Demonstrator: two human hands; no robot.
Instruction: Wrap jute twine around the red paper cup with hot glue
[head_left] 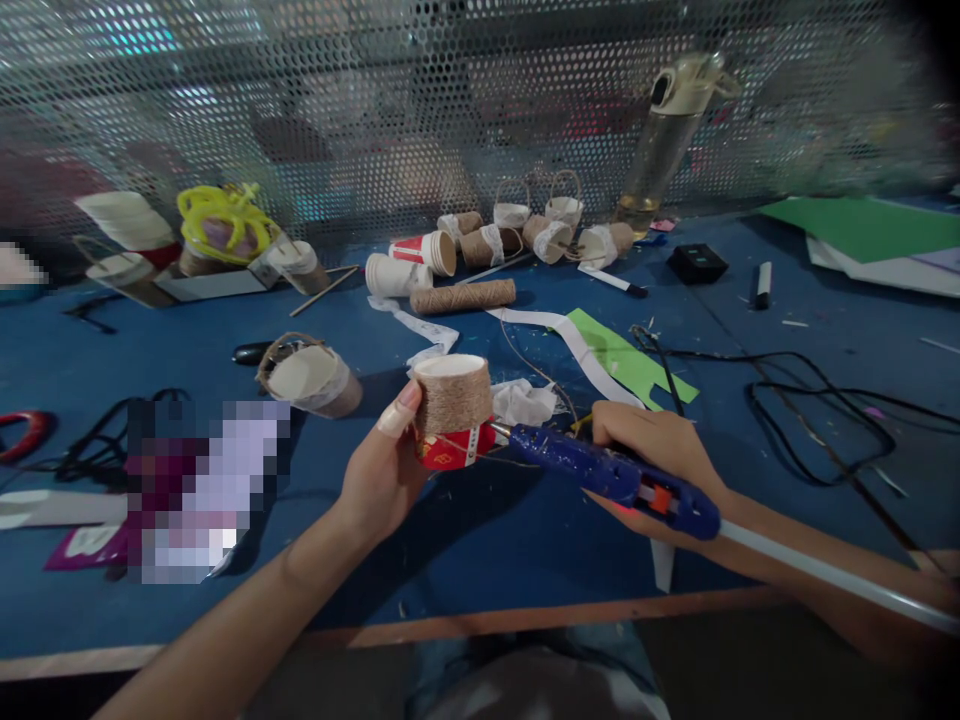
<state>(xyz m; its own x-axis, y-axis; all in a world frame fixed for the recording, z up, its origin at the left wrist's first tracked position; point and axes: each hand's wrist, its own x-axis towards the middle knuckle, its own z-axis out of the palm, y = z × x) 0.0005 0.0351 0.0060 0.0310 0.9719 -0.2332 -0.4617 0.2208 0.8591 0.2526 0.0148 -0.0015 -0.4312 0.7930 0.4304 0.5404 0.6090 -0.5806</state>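
My left hand (386, 470) grips a small red paper cup (450, 449), its upper part wound with brown twine (452, 400). In my right hand (660, 450) is a blue hot glue gun (600, 468), with a long white glue stick (832, 570) coming out of its back. The nozzle meets or nearly meets the cup's red side, just below the wound twine. A loose strand of twine runs behind the glue gun towards a twine roll (463, 296). Crumpled white lace (523, 402) lies behind the cup. Left of it stands a twine-handled cup basket (315, 380).
Several small twine baskets (551, 238) and stacked paper cups (397, 275) sit along the mesh screen (420, 120). A bottle (664, 140) stands at the back right. Green paper (615, 355), black cord (817, 400) and a marker (763, 285) lie on the blue table (450, 560).
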